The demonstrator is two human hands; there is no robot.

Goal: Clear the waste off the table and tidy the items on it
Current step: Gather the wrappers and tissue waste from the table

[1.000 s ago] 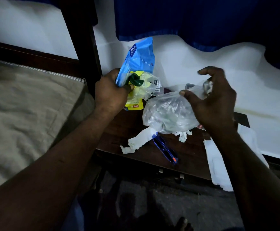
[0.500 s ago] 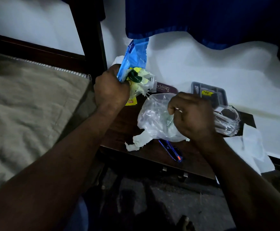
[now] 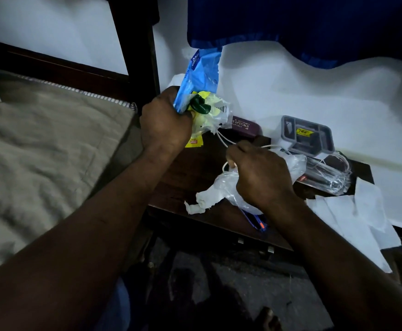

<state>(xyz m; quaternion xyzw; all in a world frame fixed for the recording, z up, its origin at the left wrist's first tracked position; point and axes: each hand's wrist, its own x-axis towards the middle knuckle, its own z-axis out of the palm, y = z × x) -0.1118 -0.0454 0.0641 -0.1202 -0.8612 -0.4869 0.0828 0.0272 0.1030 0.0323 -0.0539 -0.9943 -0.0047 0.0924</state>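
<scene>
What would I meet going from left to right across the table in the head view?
Left hand gripping wrappers → maroon case → grey tray → white papers.

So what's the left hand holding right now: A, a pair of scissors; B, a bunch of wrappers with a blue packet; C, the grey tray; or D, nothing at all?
B: the left hand grips a bundle of wrappers, with the blue packet sticking up out of the fist.

White wall (image 3: 302,99), blue curtain (image 3: 290,25), dark floor (image 3: 243,295)
</scene>
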